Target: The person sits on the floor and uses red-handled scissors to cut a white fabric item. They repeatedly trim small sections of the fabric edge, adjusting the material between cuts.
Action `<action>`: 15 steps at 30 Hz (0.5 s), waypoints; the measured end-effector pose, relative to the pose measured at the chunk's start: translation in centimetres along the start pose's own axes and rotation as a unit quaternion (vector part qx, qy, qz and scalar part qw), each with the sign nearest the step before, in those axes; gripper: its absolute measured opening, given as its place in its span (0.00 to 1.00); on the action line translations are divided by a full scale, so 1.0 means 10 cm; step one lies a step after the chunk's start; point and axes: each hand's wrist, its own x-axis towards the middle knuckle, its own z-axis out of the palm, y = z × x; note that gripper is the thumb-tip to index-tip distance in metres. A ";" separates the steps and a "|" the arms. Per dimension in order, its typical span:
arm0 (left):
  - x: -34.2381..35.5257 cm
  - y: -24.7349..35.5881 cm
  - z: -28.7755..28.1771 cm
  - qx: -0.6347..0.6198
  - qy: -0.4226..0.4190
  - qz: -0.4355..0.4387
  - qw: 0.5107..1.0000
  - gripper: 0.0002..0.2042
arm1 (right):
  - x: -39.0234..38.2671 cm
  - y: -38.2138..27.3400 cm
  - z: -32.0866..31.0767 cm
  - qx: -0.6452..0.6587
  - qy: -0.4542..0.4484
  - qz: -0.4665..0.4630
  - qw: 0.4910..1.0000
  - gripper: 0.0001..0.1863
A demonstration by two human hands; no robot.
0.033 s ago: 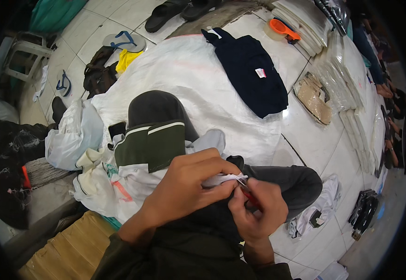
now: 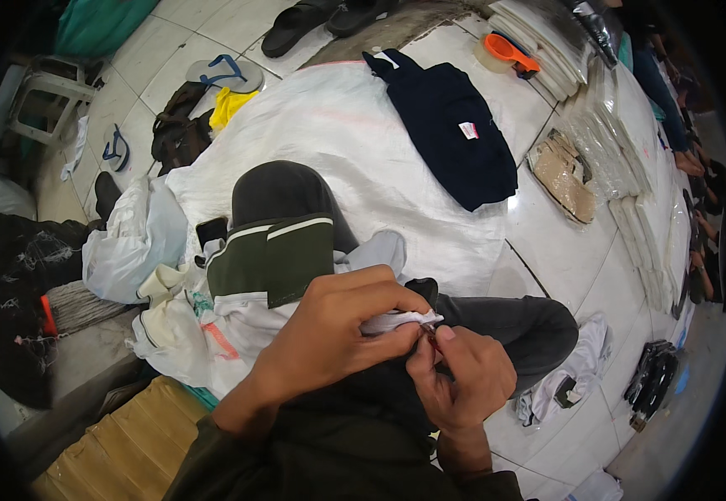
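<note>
Draped over my raised left knee is a garment of white cloth (image 2: 242,321) with an olive green panel (image 2: 283,255) edged in white. My left hand (image 2: 342,321) pinches a folded white edge of cloth (image 2: 392,321) between thumb and fingers. Right beside it, my right hand (image 2: 463,376) is closed on a small red-handled tool (image 2: 431,336), its tip at the cloth edge. The tool is mostly hidden by the fingers, so its exact kind cannot be made out.
A white sheet (image 2: 313,117) covers the floor ahead, with a navy garment (image 2: 446,125) lying on it. At right are stacked plastic-wrapped packs (image 2: 630,167), wrapped beige sandals (image 2: 563,179) and an orange tape dispenser (image 2: 509,54). White plastic bags (image 2: 137,242) and a phone (image 2: 211,231) lie left.
The fingers of my right hand have shifted slightly and the red tool has turned, so its metal tip shows less. My left hand keeps its pinch on the cloth.
</note>
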 end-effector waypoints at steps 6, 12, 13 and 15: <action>-0.01 -0.02 0.03 -0.002 0.002 0.021 1.000 0.12 | 0.04 0.01 -0.07 0.365 -0.039 0.325 0.872 0.19; 0.00 -0.05 0.07 0.035 -0.006 0.016 0.999 0.12 | 0.07 0.06 0.04 0.076 0.024 0.000 0.997 0.19; 0.00 -0.06 0.05 0.035 -0.012 0.012 0.999 0.12 | 0.07 0.08 0.06 0.027 0.024 -0.038 0.999 0.19; -0.01 -0.09 0.03 0.012 -0.033 0.006 0.999 0.12 | 0.08 0.14 0.05 -0.063 0.015 -0.134 0.989 0.19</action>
